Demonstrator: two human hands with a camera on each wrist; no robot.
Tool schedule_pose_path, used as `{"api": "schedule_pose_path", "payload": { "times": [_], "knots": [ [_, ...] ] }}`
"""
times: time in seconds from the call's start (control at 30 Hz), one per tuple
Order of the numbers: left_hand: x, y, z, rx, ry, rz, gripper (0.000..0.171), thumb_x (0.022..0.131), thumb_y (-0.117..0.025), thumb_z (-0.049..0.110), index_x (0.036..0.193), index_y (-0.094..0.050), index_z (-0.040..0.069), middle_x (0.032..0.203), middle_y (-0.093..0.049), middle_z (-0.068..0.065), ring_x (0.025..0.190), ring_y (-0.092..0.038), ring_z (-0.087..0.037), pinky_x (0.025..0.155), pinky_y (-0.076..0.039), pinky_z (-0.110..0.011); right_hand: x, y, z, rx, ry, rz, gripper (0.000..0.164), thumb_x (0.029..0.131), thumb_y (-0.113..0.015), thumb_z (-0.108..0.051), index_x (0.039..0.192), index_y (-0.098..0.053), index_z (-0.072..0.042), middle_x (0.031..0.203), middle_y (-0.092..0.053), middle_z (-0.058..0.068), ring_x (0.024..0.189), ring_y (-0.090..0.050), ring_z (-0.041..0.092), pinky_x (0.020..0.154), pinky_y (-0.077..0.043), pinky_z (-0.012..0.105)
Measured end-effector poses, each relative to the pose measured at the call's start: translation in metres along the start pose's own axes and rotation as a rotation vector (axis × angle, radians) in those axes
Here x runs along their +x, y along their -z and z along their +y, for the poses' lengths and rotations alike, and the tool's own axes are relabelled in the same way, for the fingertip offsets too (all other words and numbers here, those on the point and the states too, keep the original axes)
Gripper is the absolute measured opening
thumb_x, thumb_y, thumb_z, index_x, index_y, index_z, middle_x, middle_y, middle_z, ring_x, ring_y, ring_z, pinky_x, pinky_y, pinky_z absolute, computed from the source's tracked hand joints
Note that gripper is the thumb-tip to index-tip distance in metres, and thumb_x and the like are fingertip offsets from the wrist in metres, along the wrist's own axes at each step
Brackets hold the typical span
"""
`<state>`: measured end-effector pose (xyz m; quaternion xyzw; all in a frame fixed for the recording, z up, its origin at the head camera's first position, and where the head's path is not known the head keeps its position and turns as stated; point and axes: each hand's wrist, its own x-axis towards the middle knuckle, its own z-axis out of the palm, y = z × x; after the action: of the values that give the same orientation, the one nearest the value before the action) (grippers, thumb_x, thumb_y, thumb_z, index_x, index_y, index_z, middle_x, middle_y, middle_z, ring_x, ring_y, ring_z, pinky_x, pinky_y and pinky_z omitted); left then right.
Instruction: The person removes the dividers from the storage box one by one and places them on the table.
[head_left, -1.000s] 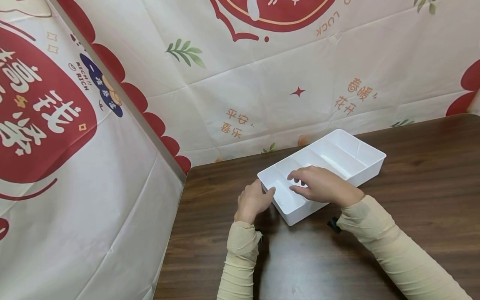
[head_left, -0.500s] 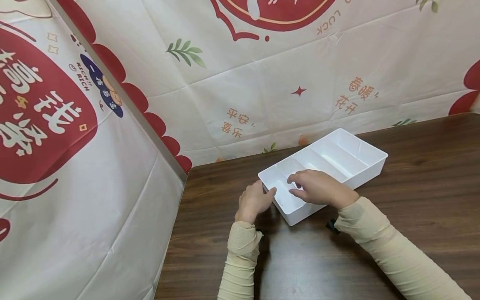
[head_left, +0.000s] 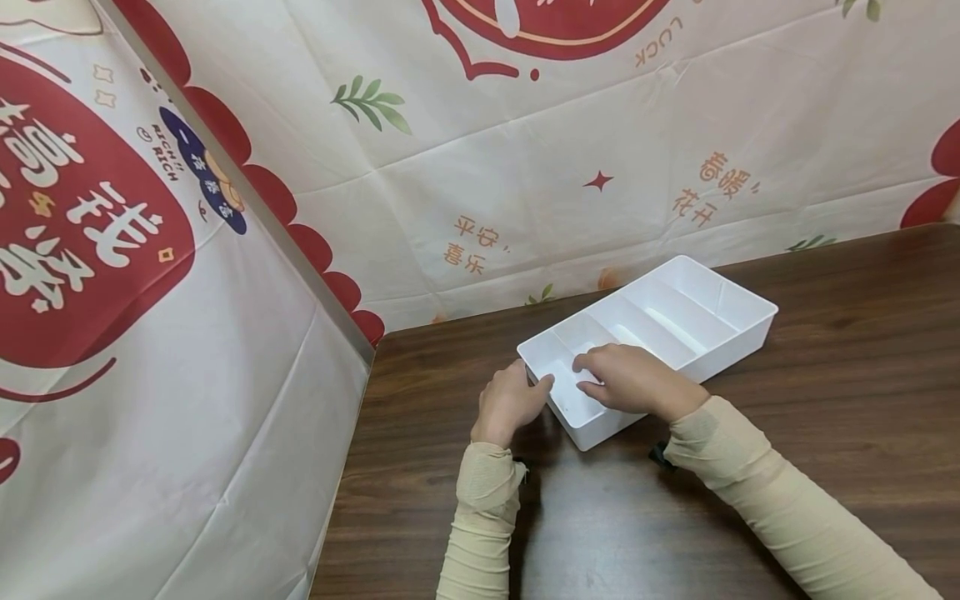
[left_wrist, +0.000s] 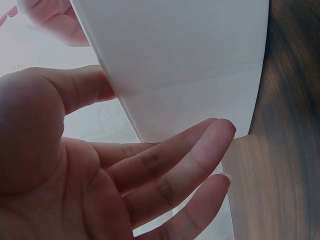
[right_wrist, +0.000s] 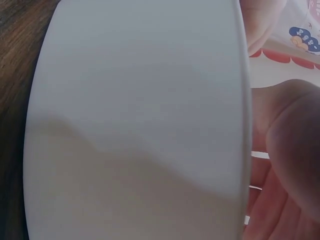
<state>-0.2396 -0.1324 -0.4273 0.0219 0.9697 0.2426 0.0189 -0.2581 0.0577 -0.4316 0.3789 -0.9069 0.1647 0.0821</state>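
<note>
At far left, a printed white cloth (head_left: 255, 408) is noted beside the edge of the brown desk (head_left: 420, 408). Next, the left hand (head_left: 510, 402) is placed at the near-left end of the white tray (head_left: 738, 347); its grip is narrow, the end wall being held between the thumb, hooked over the rim, and the fingers outside. The tray is set slantwise on the desk, its far end nearer the back cloth (head_left: 480, 158), and is split by cross dividers. Further right, the right hand (head_left: 643, 379) is held over the compartments at the left end, fingers bent, a gap being left between thumb and index; whether a divider (head_left: 564, 343) is pinched there cannot be told.

Possible faults, as judged: the tray might be slewed across the desk if it were pulled unevenly by the two hands; the thin wall or divider might be flexed if pressed too hard.

Hidden: the compartment floor beneath the right hand. Both sleeves are cut off by the frame. In the right wrist view, most fingers are masked by the tray's side wall; a dark object (head_left: 662, 456) under the right cuff cannot be identified
</note>
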Motion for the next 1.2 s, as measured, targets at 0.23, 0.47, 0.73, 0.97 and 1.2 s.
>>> {"api": "schedule_pose_path", "payload": {
  "times": [0.23, 0.47, 0.73, 0.97, 1.2],
  "knots": [
    [0.0006, -0.0007, 0.0007, 0.006, 0.010, -0.001, 0.040, 0.089, -0.054, 0.043, 0.109, -0.065, 0.010, 0.101, -0.072, -0.012, 0.089, -0.064, -0.027, 0.075, -0.050, -0.049, -0.0010, -0.0012, -0.0005, -0.022, -0.009, 0.012, 0.012, 0.080, -0.065, -0.007, 0.091, -0.066, -0.002, 0.080, -0.068, 0.011, 0.072, -0.062, 0.024, 0.064, -0.051, 0.045],
    [0.0012, -0.0002, 0.0006, 0.011, 0.011, -0.004, 0.041, 0.089, -0.054, 0.044, 0.108, -0.064, 0.010, 0.099, -0.072, -0.011, 0.086, -0.064, -0.025, 0.074, -0.050, -0.048, 0.0007, -0.0015, 0.0001, -0.020, -0.006, 0.014, 0.010, 0.076, -0.064, 0.000, 0.085, -0.065, -0.003, 0.076, -0.067, 0.010, 0.069, -0.059, 0.023, 0.062, -0.050, 0.043],
    [0.0014, 0.0005, 0.0003, 0.007, 0.017, -0.003, 0.041, 0.089, -0.054, 0.044, 0.108, -0.064, 0.009, 0.097, -0.071, -0.010, 0.083, -0.063, -0.024, 0.073, -0.050, -0.047, 0.0039, -0.0019, 0.0003, -0.025, -0.014, 0.020, 0.012, 0.075, -0.064, 0.001, 0.086, -0.068, -0.002, 0.079, -0.069, 0.011, 0.068, -0.058, 0.020, 0.063, -0.050, 0.043],
    [0.0013, 0.0001, 0.0003, -0.003, 0.021, -0.005, 0.041, 0.089, -0.054, 0.043, 0.111, -0.064, 0.009, 0.096, -0.071, -0.010, 0.080, -0.062, -0.023, 0.072, -0.050, -0.046, 0.0039, -0.0013, -0.0003, -0.022, -0.007, 0.028, 0.013, 0.074, -0.063, 0.001, 0.087, -0.068, -0.001, 0.077, -0.068, 0.011, 0.066, -0.057, 0.020, 0.061, -0.050, 0.042],
    [0.0012, 0.0003, 0.0004, -0.002, 0.031, -0.012, 0.042, 0.089, -0.054, 0.044, 0.111, -0.064, 0.009, 0.099, -0.071, -0.010, 0.082, -0.062, -0.023, 0.073, -0.050, -0.047, 0.0032, -0.0015, -0.0010, -0.019, 0.009, 0.080, 0.014, 0.073, -0.062, 0.002, 0.087, -0.067, 0.000, 0.076, -0.066, 0.011, 0.065, -0.057, 0.021, 0.061, -0.050, 0.042]
  ]
}}
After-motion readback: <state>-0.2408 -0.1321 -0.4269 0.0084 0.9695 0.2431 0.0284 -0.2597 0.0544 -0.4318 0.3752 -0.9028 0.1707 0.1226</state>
